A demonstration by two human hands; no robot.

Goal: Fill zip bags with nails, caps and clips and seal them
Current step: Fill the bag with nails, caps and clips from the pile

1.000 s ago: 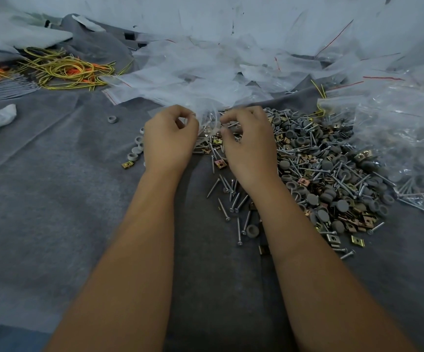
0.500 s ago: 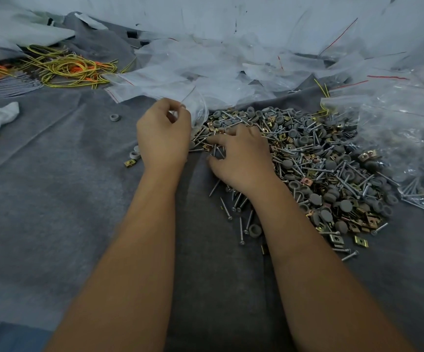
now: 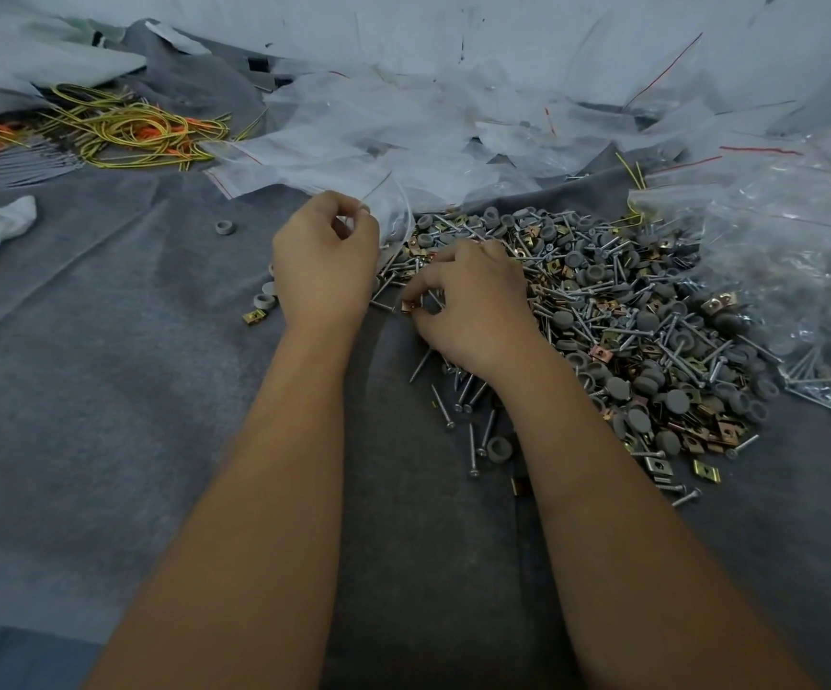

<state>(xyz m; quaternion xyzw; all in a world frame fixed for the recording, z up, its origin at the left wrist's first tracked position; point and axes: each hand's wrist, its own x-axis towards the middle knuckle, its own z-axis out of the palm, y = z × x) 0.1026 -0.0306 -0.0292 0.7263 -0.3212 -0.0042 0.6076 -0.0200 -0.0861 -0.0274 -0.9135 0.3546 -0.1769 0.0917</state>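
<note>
The filling step is in hand: the left hand [image 3: 324, 263] has its fingers [image 3: 353, 222] curled round the mouth of a clear zip bag [image 3: 393, 216], holding it up at the near-left edge of the big heap of hardware [image 3: 617, 331] on the grey-felted counter [image 3: 104, 390]. The right hand [image 3: 473, 306], just beside it on that same edge of the heap, has thumb and forefinger closed in a pinch on one brass-coloured clip [image 3: 409, 306]. I'd judge the next move is a short carry of that clip up and left into the bag's mouth, which the left hand must keep spread, since the film is limp. As for counts: two hands, one bag being filled, one clip pinched. The nails, grey caps and clips in the heap run far past counting. Left of the heap a few strays lie apart: one cap ring [image 3: 224, 226] alone, some caps [image 3: 266, 297] and a clip [image 3: 254, 317] by the left wrist. Behind the heap is a drift of empty bags [image 3: 403, 132]; right of it, filled bags [image 3: 791, 271], their number unclear.
</note>
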